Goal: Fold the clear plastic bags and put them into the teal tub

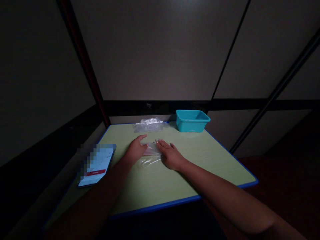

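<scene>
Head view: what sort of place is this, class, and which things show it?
Probably an ordinary indoor room, perhaps in a home: large wall or cupboard panels stand behind a small blue-edged table, which holds a teal plastic tub.

Looks like dim rm, poss. home, judging by blue-edged desk (212, 163) w/ black-banded panels (160, 56) beyond far edge.

Two hands (135, 150) (170, 156), two plastic batches (149, 126) (149, 161) — one tub (191, 125), one tablet (100, 162), one table (202, 161).
</scene>
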Demonstrator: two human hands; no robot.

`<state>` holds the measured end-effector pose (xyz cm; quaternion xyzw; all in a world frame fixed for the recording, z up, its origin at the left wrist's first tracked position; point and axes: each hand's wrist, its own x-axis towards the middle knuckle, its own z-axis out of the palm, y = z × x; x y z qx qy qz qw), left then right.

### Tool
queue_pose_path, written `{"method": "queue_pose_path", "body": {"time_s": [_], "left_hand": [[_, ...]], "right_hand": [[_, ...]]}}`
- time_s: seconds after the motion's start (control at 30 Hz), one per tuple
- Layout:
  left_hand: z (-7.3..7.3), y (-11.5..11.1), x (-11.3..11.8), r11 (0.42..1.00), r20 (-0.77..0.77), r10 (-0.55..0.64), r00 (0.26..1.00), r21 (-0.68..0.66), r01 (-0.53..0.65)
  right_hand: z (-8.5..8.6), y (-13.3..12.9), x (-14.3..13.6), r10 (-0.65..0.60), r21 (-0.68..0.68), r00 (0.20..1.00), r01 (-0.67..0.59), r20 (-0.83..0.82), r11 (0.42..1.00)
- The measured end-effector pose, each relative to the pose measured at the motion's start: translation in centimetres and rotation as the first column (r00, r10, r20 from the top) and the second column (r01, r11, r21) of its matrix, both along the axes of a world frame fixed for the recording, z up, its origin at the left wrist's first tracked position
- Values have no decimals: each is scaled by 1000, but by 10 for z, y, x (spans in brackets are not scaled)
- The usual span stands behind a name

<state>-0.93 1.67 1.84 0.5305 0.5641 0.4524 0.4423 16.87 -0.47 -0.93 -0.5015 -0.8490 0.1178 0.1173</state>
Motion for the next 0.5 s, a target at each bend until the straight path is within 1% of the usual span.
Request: {"method": "queue_pose_path", "body": {"time_s": [0.17, 0.23, 0.3, 0.4, 0.5], "left_hand": [[9, -9, 1, 990, 32, -107, 994, -92, 109], [13, -13, 2, 980, 22, -152, 988, -122, 154], [17, -16, 2, 962, -24, -224, 974, -167, 217], [20, -20, 0, 921, -131, -341, 931, -245, 303], [23, -23, -2, 888, -192, -428, 883, -272, 371]], "right_hand": [[0, 1, 0, 15, -6, 1000, -15, -10, 1000], [0, 1, 0, 23, -10, 1000, -23, -4, 1000], [1, 1, 1, 28, -12, 1000, -28, 3, 1000], [2, 0, 0, 36, -14, 999, -36, 14, 999], [3, 0, 0, 36, -21, 999, -35, 24, 999]]}}
